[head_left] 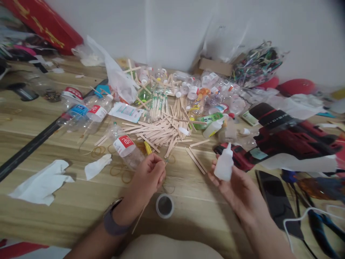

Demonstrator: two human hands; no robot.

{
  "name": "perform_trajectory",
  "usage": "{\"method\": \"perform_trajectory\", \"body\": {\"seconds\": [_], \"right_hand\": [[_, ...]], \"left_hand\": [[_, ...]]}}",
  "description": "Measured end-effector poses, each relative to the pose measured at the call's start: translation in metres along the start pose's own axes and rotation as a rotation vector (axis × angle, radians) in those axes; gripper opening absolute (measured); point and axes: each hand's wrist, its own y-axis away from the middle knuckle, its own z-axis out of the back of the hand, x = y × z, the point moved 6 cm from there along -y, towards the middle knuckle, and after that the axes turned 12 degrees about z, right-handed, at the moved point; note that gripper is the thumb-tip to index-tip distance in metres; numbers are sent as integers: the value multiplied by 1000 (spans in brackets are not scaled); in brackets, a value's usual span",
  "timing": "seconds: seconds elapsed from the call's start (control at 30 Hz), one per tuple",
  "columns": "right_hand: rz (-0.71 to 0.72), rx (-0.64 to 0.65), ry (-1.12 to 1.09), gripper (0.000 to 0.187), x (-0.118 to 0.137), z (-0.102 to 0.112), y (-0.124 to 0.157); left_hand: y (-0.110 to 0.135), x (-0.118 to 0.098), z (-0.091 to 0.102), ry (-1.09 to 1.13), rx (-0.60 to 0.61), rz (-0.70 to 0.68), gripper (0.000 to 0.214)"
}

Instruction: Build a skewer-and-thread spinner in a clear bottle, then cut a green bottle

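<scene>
My left hand [147, 180] is closed in a pinch on a thin wooden skewer [140, 216] that slants down past my wrist, which wears a dark band. My right hand [237, 189] holds a small white squeeze bottle [224, 163] upright, its nozzle pointing up. A small round clear cup [164, 205] with dark contents sits on the wooden floor between my hands. A plastic water bottle with a red label [124, 145] lies just left of my left hand.
A heap of flat wooden craft sticks [159, 129] spreads ahead, with several plastic bottles [88, 111] around it. Crumpled white tissues [43, 183] lie at left. A red and black power tool [285, 138] and a dark phone [277, 201] lie at right.
</scene>
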Motion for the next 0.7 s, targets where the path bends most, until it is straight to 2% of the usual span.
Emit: {"method": "perform_trajectory", "body": {"seconds": [0.07, 0.1, 0.17, 0.3, 0.5, 0.7], "right_hand": [[167, 32, 347, 45, 5, 3, -22], [234, 24, 445, 44, 6, 4, -33], [320, 10, 564, 44, 6, 4, -54], [390, 12, 807, 39, 5, 0, -80], [445, 50, 1143, 36, 7, -6, -81], [492, 97, 1263, 35, 7, -2, -74]], "left_hand": [[0, 1, -1, 47, 27, 22, 20], [0, 1, -1, 65, 40, 27, 19], [1, 2, -2, 103, 64, 35, 18], [1, 5, -4, 200, 120, 83, 19], [2, 5, -7, 283, 187, 168, 22], [6, 4, -9, 313, 212, 170, 24]]}}
